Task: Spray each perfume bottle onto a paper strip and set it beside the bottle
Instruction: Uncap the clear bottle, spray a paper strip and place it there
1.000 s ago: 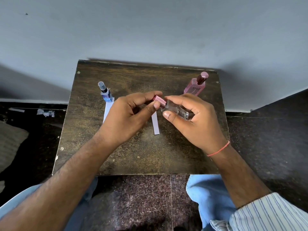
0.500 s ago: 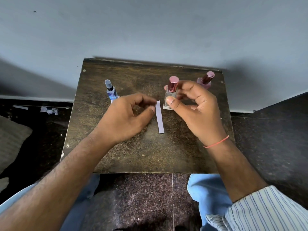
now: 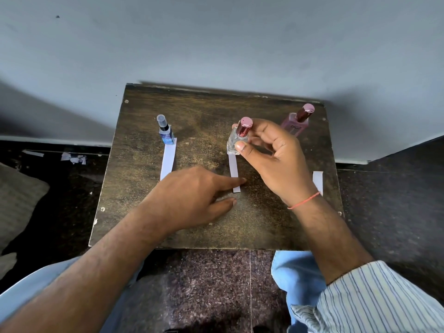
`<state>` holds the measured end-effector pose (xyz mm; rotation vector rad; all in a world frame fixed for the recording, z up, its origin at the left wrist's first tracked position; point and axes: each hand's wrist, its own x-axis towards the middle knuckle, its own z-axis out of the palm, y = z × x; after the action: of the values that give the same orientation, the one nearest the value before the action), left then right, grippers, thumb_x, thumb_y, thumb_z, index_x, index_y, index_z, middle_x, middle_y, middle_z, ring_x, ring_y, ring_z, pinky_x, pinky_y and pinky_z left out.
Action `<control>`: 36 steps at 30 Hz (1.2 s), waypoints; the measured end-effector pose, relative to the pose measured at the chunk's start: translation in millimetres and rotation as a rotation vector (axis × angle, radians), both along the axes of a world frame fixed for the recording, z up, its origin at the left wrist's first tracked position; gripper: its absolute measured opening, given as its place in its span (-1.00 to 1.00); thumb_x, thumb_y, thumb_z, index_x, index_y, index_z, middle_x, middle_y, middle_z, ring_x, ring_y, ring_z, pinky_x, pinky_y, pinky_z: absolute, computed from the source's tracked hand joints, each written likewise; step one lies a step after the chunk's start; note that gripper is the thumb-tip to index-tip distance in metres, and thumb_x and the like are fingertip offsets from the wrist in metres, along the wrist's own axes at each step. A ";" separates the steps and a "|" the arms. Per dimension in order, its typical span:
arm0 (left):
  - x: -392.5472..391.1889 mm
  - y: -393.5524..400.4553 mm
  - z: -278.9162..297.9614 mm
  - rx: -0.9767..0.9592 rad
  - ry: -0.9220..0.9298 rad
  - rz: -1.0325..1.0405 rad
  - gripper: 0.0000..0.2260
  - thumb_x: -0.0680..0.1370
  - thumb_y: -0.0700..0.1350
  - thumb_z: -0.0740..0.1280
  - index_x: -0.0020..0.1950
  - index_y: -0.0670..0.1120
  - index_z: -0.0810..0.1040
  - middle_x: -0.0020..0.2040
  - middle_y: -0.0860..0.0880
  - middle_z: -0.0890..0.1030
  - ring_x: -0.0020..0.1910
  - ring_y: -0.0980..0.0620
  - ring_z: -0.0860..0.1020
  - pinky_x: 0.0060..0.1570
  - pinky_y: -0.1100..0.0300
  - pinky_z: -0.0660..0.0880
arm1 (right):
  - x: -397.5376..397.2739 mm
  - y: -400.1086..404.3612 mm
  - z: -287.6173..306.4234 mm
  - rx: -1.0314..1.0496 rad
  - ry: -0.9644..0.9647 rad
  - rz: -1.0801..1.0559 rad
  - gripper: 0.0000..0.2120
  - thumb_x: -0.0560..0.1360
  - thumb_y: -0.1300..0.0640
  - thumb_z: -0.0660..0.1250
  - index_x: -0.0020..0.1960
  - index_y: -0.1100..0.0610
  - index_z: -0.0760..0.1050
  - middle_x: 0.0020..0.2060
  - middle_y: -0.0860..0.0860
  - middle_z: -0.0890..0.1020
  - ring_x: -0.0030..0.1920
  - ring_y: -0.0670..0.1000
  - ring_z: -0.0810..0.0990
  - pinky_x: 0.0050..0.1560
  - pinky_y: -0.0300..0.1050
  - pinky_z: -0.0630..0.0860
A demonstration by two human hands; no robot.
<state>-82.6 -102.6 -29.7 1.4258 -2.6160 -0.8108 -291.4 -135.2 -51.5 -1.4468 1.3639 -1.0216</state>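
Perfume bottle (image 3: 236,140), clear with a pink cap, stands upright mid-table (image 3: 134,188), pinched in our right hand (image 3: 276,157); its paper strip (image 3: 233,173) lies just before it, our left hand's (image 3: 189,195) extended forefinger touching it.

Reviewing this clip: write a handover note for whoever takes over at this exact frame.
Right hand grips the upright clear bottle on the table.
Left hand, fingers straight, touches the middle strip lying before it.
Blue bottle has its strip beside it.
Left: pink bottle, capped; spare strip at the table's right edge.
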 end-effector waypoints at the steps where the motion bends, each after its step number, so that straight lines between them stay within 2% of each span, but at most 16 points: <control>1: 0.6 -0.5 0.7 0.013 -0.002 0.005 -0.52 0.68 0.27 0.27 0.61 0.33 0.37 -0.01 0.22 0.69 -0.11 0.18 0.56 -0.14 0.21 0.44 | 0.6 0.2 -0.9 0.002 0.013 0.001 -0.70 0.59 0.24 0.54 0.31 0.14 0.67 0.15 0.02 0.77 0.07 -0.26 0.67 0.13 -0.38 0.55; 4: 2.7 -1.1 5.7 0.049 -0.034 -0.006 -0.55 0.68 0.28 0.25 0.59 0.36 0.38 0.00 0.28 0.66 0.01 0.16 0.64 -0.05 0.14 0.60 | 2.2 -0.2 -3.8 -0.001 0.048 -0.005 -0.70 0.58 0.22 0.54 0.30 0.11 0.67 0.10 -0.01 0.77 0.08 -0.24 0.67 0.16 -0.36 0.56; 6: 3.5 -0.9 9.0 0.068 -0.052 -0.003 -0.55 0.69 0.27 0.25 0.60 0.38 0.36 -0.07 0.28 0.60 -0.02 0.16 0.62 -0.02 0.12 0.62 | 2.4 -0.5 -4.0 0.000 0.050 -0.011 -0.70 0.58 0.21 0.55 0.30 0.10 0.68 0.10 -0.03 0.76 0.10 -0.23 0.68 0.15 -0.32 0.60; 7: 4.0 -0.6 9.6 0.070 -0.060 -0.002 -0.55 0.69 0.27 0.25 0.60 0.39 0.34 -0.06 0.25 0.64 -0.03 0.15 0.63 -0.01 0.11 0.63 | 2.3 -0.6 -3.7 -0.003 0.052 -0.008 -0.70 0.58 0.21 0.55 0.30 0.10 0.68 0.11 -0.03 0.76 0.11 -0.21 0.69 0.15 -0.31 0.62; 11: 6.9 0.0 8.3 0.066 -0.074 0.000 -0.54 0.70 0.28 0.24 0.61 0.43 0.30 0.00 0.24 0.70 -0.01 0.16 0.65 -0.03 0.19 0.53 | 1.7 0.4 -2.6 -0.023 0.082 -0.005 -0.70 0.58 0.19 0.55 0.30 0.07 0.68 0.11 -0.04 0.77 0.13 -0.14 0.72 0.13 -0.26 0.66; 13: 8.4 -0.2 7.5 0.068 -0.078 0.005 -0.54 0.70 0.29 0.22 0.61 0.45 0.28 0.01 0.24 0.72 -0.06 0.20 0.61 -0.04 0.24 0.45 | 0.9 0.4 -2.4 -0.033 0.102 -0.006 -0.70 0.59 0.17 0.54 0.31 0.06 0.68 0.12 -0.05 0.77 0.14 -0.08 0.74 0.14 -0.20 0.69; 15: 10.0 -0.3 6.7 0.067 -0.077 0.010 -0.54 0.70 0.30 0.21 0.61 0.45 0.28 0.00 0.25 0.72 -0.10 0.23 0.54 -0.06 0.24 0.43 | 0.4 1.0 -1.7 -0.038 0.103 -0.001 -0.70 0.59 0.18 0.54 0.31 0.07 0.68 0.13 -0.04 0.77 0.15 -0.06 0.74 0.16 -0.18 0.70; 18: 12.2 0.5 6.3 0.066 -0.080 0.008 -0.54 0.70 0.30 0.22 0.61 0.45 0.28 -0.01 0.24 0.73 -0.11 0.23 0.54 -0.08 0.24 0.44 | 0.6 1.8 -0.3 -0.047 0.111 0.009 -0.70 0.59 0.18 0.54 0.31 0.08 0.68 0.14 -0.04 0.77 0.15 -0.07 0.75 0.16 -0.19 0.70; 25: 13.1 2.3 8.6 0.049 -0.113 -0.022 -0.55 0.70 0.31 0.20 0.60 0.47 0.27 0.07 0.21 0.74 0.06 0.14 0.67 -0.11 0.18 0.45 | 2.2 0.7 1.2 -0.047 0.117 0.007 -0.69 0.59 0.19 0.54 0.32 0.04 0.69 0.13 -0.06 0.77 0.14 -0.05 0.75 0.14 -0.24 0.68; 29: 13.7 1.7 3.8 0.023 -0.060 -0.017 -0.60 0.68 0.30 0.24 0.53 0.43 0.43 0.05 0.26 0.76 0.00 0.20 0.69 -0.16 0.25 0.49 | 0.3 2.9 -0.4 -0.036 0.141 0.017 -0.60 0.57 0.19 0.56 0.39 0.05 0.65 0.14 -0.07 0.76 0.17 -0.10 0.74 0.16 -0.23 0.68; 32: 12.3 0.6 2.5 -0.008 -0.010 0.026 -0.67 0.65 0.30 0.30 0.41 0.38 0.59 -0.19 0.28 0.66 -0.24 0.25 0.57 -0.35 0.36 0.33 | -1.3 6.0 -0.9 -0.022 0.177 0.034 -0.45 0.54 0.19 0.59 0.50 0.06 0.58 0.23 -0.06 0.75 0.22 -0.16 0.72 0.19 -0.26 0.67; 36: 11.8 -1.8 1.8 -0.050 0.064 0.107 -0.76 0.60 0.28 0.35 0.14 0.27 0.73 -0.31 0.22 0.63 -0.34 0.23 0.55 -0.39 0.29 0.39 | -5.9 9.3 0.0 -0.035 0.202 0.031 -0.40 0.53 0.23 0.60 0.54 0.10 0.54 0.25 -0.18 0.71 0.23 -0.25 0.70 0.17 -0.37 0.62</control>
<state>-70.8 -104.3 -27.9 1.4858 -2.4718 -0.7605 -297.3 -125.9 -51.5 -1.6273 1.4675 -0.9027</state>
